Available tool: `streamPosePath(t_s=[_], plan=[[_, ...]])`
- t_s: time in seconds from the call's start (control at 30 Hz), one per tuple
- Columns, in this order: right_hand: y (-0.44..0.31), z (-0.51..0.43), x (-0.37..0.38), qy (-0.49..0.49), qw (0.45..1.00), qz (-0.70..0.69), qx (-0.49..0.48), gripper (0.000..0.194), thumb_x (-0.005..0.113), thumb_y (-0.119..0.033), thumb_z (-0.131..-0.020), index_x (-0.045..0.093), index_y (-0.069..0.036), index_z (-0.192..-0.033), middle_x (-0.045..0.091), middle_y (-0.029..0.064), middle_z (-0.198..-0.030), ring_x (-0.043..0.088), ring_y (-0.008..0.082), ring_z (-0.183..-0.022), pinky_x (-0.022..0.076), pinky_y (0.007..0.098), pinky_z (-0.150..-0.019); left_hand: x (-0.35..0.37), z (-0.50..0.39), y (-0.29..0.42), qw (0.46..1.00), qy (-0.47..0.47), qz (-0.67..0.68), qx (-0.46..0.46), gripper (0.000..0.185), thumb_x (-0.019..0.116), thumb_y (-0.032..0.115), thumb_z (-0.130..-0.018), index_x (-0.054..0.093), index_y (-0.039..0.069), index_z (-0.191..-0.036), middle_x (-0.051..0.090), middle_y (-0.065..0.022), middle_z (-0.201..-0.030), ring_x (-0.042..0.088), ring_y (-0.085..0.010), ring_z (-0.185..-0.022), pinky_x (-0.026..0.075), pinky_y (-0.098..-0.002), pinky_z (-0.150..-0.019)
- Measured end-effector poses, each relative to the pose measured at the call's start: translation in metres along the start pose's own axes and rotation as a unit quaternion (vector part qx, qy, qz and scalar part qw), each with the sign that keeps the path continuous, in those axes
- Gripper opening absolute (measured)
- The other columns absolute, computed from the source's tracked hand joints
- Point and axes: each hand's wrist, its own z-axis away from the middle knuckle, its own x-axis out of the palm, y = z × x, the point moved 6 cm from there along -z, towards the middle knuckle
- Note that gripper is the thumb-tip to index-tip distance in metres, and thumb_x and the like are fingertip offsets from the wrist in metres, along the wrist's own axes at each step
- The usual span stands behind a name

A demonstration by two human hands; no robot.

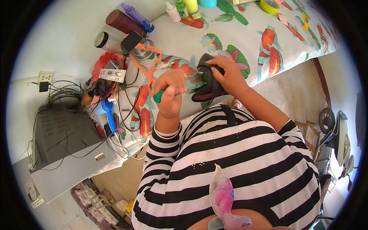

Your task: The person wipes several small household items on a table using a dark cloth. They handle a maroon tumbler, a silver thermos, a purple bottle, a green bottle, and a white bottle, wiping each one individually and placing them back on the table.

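Note:
My left hand (171, 89) is closed around a brush with a green handle (157, 97), whose end sticks out below my thumb. Its green head (198, 82) is blurred and reaches into the mouth of a dark shoe (205, 95) with a pinkish edge. My right hand (228, 73) grips that shoe from the right, thumb and fingers over its upper part. The shoe is held tilted at the table's near edge, its mouth facing my left hand. What lies inside the shoe is hidden.
A fish-and-lotus tablecloth (178, 37) covers the table. To the left lie an orange strap (149, 73), tangled cables, a blue hair dryer (108, 113) and an old television (63, 129). Bottles (172, 13) and yellow tape (269, 6) stand behind. A scooter (340, 138) is at right.

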Motion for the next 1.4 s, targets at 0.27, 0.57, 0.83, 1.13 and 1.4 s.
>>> streamPosePath(t_s=[0.27,0.57,0.83,1.13,1.4], plan=[[0.012,-0.002,0.000,-0.020,0.998,-0.036,0.052,0.025,0.062,-0.010,-0.087,0.067,-0.008,-0.112,0.066,0.0123,-0.111,0.058,0.0316,-0.108,0.0427,0.0397,-0.097,-0.019,0.017,-0.011,0.966,0.256,-0.030,-0.007,0.014,0.058,0.013,-0.096,0.046,0.008,-0.094,0.053,-0.0056,-0.090,0.051,-0.0164,-0.087,0.045,-0.0368,-0.090],[-0.085,-0.020,-0.009,-0.002,0.988,-0.124,-0.087,0.028,0.067,-0.009,-0.083,0.068,-0.010,-0.111,0.064,0.0133,-0.116,0.055,0.0331,-0.114,0.0427,0.0416,-0.097,-0.006,0.003,-0.003,0.957,0.206,-0.165,0.121,0.029,0.051,0.025,-0.100,0.045,0.005,-0.080,0.052,-0.0072,-0.081,0.051,-0.0188,-0.075,0.050,-0.0369,-0.075],[-0.007,0.015,0.000,0.020,0.999,-0.038,0.002,0.029,0.067,-0.009,-0.083,0.068,-0.010,-0.112,0.063,0.0153,-0.120,0.055,0.0339,-0.112,0.0437,0.0406,-0.097,-0.013,0.004,-0.004,0.962,0.168,-0.193,0.101,0.035,0.043,0.036,-0.104,0.041,0.007,-0.083,0.048,-0.0080,-0.080,0.046,-0.0184,-0.073,0.047,-0.0375,-0.079],[0.006,0.017,-0.008,-0.017,0.997,0.069,-0.003,0.023,0.065,-0.011,-0.085,0.067,-0.009,-0.109,0.064,0.0131,-0.113,0.057,0.0340,-0.109,0.0451,0.0401,-0.094,-0.026,0.009,-0.016,0.942,0.305,0.087,-0.105,0.021,0.056,0.029,-0.100,0.049,0.011,-0.095,0.052,-0.0031,-0.090,0.050,-0.0157,-0.085,0.044,-0.0357,-0.088],[0.006,0.005,0.006,-0.018,0.969,-0.203,0.138,0.027,0.064,-0.009,-0.086,0.066,-0.008,-0.113,0.064,0.0121,-0.113,0.057,0.0318,-0.110,0.0426,0.0377,-0.098,-0.025,-0.010,-0.015,0.966,0.232,0.114,-0.027,0.018,0.053,0.018,-0.095,0.046,0.011,-0.081,0.047,-0.0011,-0.071,0.045,-0.0134,-0.068,0.040,-0.0323,-0.078]])
